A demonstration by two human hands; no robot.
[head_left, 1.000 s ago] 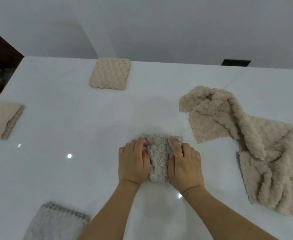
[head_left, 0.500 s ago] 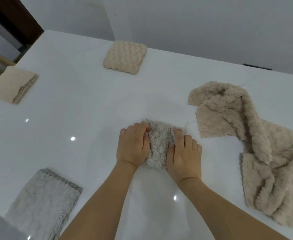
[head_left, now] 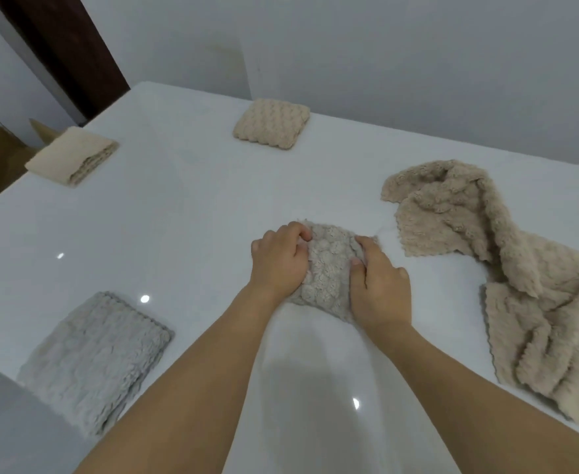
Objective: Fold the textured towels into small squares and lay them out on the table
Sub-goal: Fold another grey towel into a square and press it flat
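Grey folded towel (head_left: 325,271) sits on the white surface (head_left: 185,217) between both hands. Left hand (head_left: 279,260) and right hand (head_left: 378,289) curl their fingers (head_left: 296,230) round its opposite edges, pinching it — likely to keep the layers stacked while squaring it up. Just right of the fingers: unfolded beige towel (head_left: 507,265). Beyond them, two beige squares (head_left: 271,124) (head_left: 72,155); a grey square (head_left: 93,357) near left. Nothing obstructs.

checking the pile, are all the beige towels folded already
No, a crumpled beige towel lies unfolded on the table right of both hands.
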